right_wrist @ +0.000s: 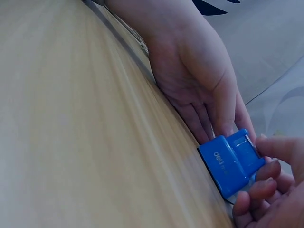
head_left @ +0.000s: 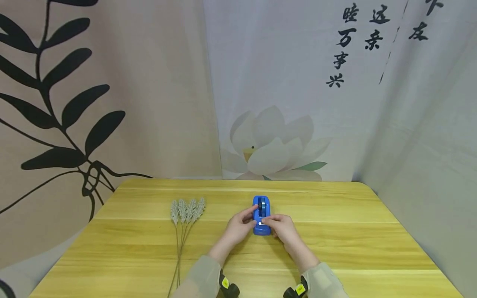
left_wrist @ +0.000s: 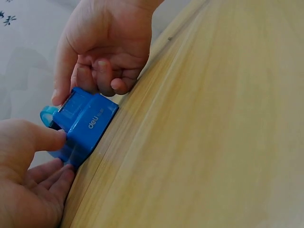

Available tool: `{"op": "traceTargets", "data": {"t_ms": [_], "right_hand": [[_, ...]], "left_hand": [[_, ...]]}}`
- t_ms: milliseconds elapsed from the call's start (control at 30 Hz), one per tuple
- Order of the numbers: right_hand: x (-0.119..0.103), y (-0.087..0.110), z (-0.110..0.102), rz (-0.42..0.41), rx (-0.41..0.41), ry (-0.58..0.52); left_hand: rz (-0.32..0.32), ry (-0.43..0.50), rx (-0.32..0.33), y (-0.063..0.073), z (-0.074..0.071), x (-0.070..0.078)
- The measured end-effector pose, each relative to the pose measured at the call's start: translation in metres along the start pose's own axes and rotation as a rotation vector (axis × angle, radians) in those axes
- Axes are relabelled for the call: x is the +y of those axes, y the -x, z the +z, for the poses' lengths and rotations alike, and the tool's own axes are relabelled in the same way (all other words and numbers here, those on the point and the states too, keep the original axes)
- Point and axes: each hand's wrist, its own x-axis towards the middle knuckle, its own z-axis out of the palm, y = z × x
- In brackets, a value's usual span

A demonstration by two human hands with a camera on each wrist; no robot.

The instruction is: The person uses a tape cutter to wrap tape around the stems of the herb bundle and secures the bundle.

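Observation:
A blue tape dispenser (head_left: 262, 230) stands upright on the table, with a roll of tape (head_left: 262, 203) in it. In both wrist views its printed side and toothed cutter (right_wrist: 250, 141) show. My left hand (head_left: 237, 227) holds the dispenser from its left side, thumb and fingers against the body. From the right, my right hand (head_left: 285, 227) reaches to the cutter, where its thumb and curled fingers pinch at the tape's end. The film itself is too clear and small to make out between the fingertips.
Several dried wheat-like stems (head_left: 182, 231) lie left of the hands on the wooden table (head_left: 354, 231). Behind the table's far edge hangs a printed curtain (head_left: 167, 103). Dark wrist devices (head_left: 229, 287) sit near both sleeves.

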Motion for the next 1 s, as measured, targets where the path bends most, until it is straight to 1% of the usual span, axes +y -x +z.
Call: {"op": "traceTargets", "data": {"t_ms": [367, 600, 767, 1000], "right_hand": [[0.0016, -0.0004, 0.0012, 0.019, 0.021, -0.025], [0.0003, -0.0005, 0.0014, 0.037, 0.013, -0.072], [0.0010, -0.0008, 0.0012, 0.053, 0.015, -0.100], [0.0000, -0.0002, 0.0010, 0.050, 0.022, -0.142]], "left_hand": [[0.020, -0.006, 0.001, 0.0040, 0.0001, 0.0049], [0.021, -0.004, -0.001, 0.0023, -0.0005, 0.0029], [0.001, -0.007, 0.002, 0.0010, -0.0001, 0.0014], [0.018, -0.010, 0.007, 0.0001, 0.0004, -0.0001]]}}
